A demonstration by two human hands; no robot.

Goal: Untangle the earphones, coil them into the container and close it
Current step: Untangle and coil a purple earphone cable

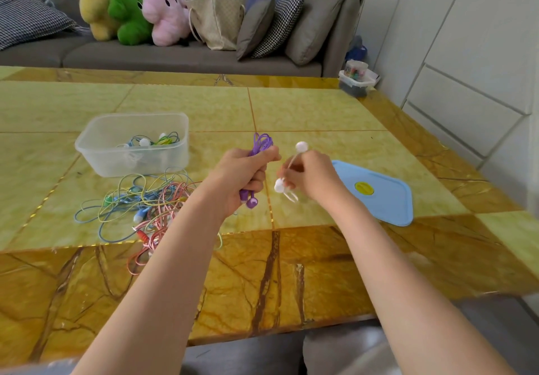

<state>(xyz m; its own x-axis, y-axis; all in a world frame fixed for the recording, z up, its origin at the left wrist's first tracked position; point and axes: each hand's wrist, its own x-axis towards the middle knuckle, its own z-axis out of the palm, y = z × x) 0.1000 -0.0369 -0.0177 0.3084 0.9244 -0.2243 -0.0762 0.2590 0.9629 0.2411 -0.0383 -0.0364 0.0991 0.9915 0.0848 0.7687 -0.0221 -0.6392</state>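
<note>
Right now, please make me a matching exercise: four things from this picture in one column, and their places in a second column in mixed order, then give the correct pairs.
Things:
1. purple earphones
2. blue lid
3. clear container
4. tangled pile of earphones

Places:
A. flat on the table, right of the hands
B. on the table in front of the container, nearer the person
C. gripped in the left hand
D. on the table at the left, open, some earphones inside

Pairs: 1-C, 2-A, 3-D, 4-B
</note>
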